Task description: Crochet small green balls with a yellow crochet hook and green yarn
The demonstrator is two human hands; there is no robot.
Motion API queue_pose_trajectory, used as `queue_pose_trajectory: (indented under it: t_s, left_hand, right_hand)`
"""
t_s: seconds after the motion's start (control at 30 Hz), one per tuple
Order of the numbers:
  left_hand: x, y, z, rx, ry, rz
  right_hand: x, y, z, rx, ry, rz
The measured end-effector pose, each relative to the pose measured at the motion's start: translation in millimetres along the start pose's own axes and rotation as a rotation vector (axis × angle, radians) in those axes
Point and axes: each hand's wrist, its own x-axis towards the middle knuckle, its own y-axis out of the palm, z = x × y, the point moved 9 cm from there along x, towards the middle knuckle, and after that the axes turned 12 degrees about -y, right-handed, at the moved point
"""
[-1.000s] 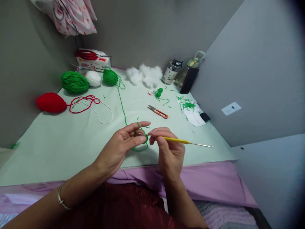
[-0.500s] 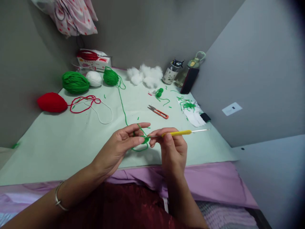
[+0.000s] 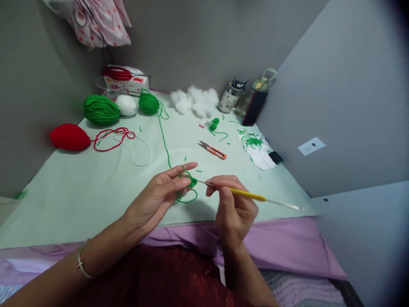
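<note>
Pinched between the thumb and fingers of my left hand point(image 3: 164, 187) is a small green crochet piece point(image 3: 192, 182). Green yarn passes over the raised index finger, and a loop of it hangs below the piece. A strand point(image 3: 164, 143) runs back across the table to a green yarn ball point(image 3: 148, 103). My right hand point(image 3: 234, 209) is closed around the yellow handle of a crochet hook point(image 3: 247, 194). The hook's metal shaft points left, its tip at the green piece; whether it sits inside a stitch I cannot tell. Its other metal end sticks out to the right.
Orange thread snips point(image 3: 212, 150) lie beyond my hands, near a small green crocheted piece point(image 3: 214, 124). White stuffing point(image 3: 194, 101), a pen cup point(image 3: 229, 99), a bottle point(image 3: 260, 83) and a phone point(image 3: 254, 108) stand behind. Left are red yarn point(image 3: 70, 137), green yarn point(image 3: 101, 110) and white yarn point(image 3: 125, 105).
My right hand has shifted slightly right and tilted, so the hook's far end swings down and to the right. The left hand's fingers have moved a little left, still on the green piece.
</note>
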Motion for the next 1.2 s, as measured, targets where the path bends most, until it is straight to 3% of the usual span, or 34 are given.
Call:
queue_pose_trajectory:
  t_s: [0.07, 0.13, 0.3, 0.4, 0.5, 0.6, 0.73, 0.9, 1.2]
  left_hand:
    - [-2, 1.2, -5, 0.044, 0.048, -0.006]
    - [-5, 4.9, -7, 0.084, 0.085, -0.003]
    - [-5, 6.0, -5, 0.053, 0.129, -0.028]
    - [2, 7.6, 5, -0.042, 0.012, 0.05]
    - [5, 3.9, 8, -0.094, -0.063, 0.066]
    - [3, 0.8, -1, -0.021, 0.008, 0.026]
    - [-1, 4.6, -5, 0.088, 0.089, -0.003]
    - [-3, -0.4, -9, 0.116, 0.134, -0.068]
    - [-1, 4.6, 0, 0.058, 0.028, 0.042]
  right_hand:
    - [2, 1, -8, 0.127, 0.098, -0.04]
    - [3, 6, -8, 0.137, 0.099, -0.002]
    - [-6, 12, 12, -0.196, -0.168, 0.109]
    - [-8, 11, 18, -0.297, -0.254, 0.133]
    - [-2, -3, -4, -0.076, -0.006, 0.007]
    - [0, -3, -23, 0.173, 0.2, -0.047]
    - [-1, 7, -27, 0.225, 0.239, 0.017]
    - [-7, 7, -35, 0.3, 0.311, -0.025]
    - [-10, 10, -41, 0.442, 0.386, -0.067]
